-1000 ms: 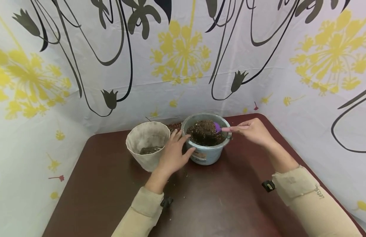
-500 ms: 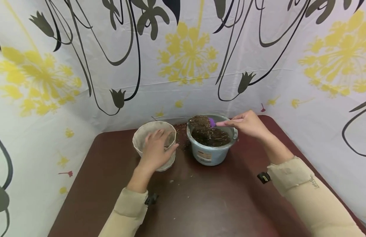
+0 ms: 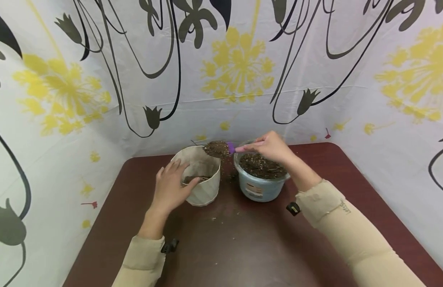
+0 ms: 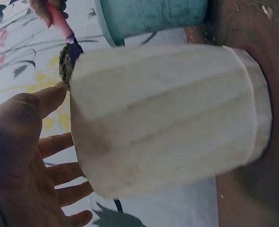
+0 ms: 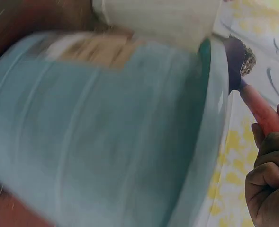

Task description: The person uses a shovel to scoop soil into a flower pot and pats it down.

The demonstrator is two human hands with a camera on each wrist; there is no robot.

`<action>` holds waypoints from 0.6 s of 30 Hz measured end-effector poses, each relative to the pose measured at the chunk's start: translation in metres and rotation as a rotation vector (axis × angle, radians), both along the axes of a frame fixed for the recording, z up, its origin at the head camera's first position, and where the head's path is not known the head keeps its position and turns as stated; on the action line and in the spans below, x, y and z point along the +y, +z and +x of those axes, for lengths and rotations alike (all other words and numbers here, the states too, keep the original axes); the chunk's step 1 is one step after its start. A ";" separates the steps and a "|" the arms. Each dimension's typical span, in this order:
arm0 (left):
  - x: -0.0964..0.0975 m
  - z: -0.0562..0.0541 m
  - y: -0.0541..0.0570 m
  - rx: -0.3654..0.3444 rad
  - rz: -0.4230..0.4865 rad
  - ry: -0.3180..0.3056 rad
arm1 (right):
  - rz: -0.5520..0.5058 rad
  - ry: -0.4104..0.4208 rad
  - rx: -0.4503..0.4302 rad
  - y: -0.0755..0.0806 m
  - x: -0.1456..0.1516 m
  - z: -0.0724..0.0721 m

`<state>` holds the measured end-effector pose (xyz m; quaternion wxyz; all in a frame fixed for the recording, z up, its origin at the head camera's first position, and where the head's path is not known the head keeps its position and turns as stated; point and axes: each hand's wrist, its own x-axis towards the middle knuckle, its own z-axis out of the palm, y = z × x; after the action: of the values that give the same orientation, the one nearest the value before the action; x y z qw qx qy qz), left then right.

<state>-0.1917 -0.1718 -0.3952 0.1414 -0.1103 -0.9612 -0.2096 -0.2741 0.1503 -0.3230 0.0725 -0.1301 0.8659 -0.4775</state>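
Note:
In the head view my right hand (image 3: 273,148) grips the pink handle of a small garden trowel (image 3: 231,148) with a purple blade. A heap of dark soil (image 3: 216,149) lies on that blade, level with the right rim of a white faceted flower pot (image 3: 203,195). Some soil shows at the bottom of this pot. My left hand (image 3: 170,187) is spread at the pot's left rim, fingers extended; in the left wrist view its fingertips lie along the rim of the pot (image 4: 163,123). Curled fingers of my right hand (image 5: 274,175) wrap the handle in the right wrist view.
A light blue bucket (image 3: 261,187) with a paper label stands right of the pot, holding dark soil (image 3: 262,165). Crumbs lie on the dark red table (image 3: 228,247). A patterned cloth wall (image 3: 214,91) rises directly behind the table's far edge.
The soil-laden trowel has risen out of the bucket and moved left to the white pot's rim. My left hand has shifted from between the containers to the pot's left side.

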 end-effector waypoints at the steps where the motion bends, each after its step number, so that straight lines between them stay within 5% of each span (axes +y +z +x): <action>1: -0.003 0.001 -0.002 -0.001 0.008 0.006 | 0.014 0.008 0.019 -0.002 -0.008 -0.001; 9: -0.021 0.005 -0.018 -0.036 0.055 0.029 | 0.145 0.037 0.251 -0.027 -0.055 -0.001; 18: -0.027 0.010 -0.025 -0.044 0.118 0.053 | 0.384 0.029 0.564 -0.049 -0.072 0.003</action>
<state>-0.1817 -0.1984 -0.4203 0.1322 -0.0718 -0.9527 -0.2642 -0.2708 0.0782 -0.3721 -0.1401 -0.2534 0.9240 -0.2498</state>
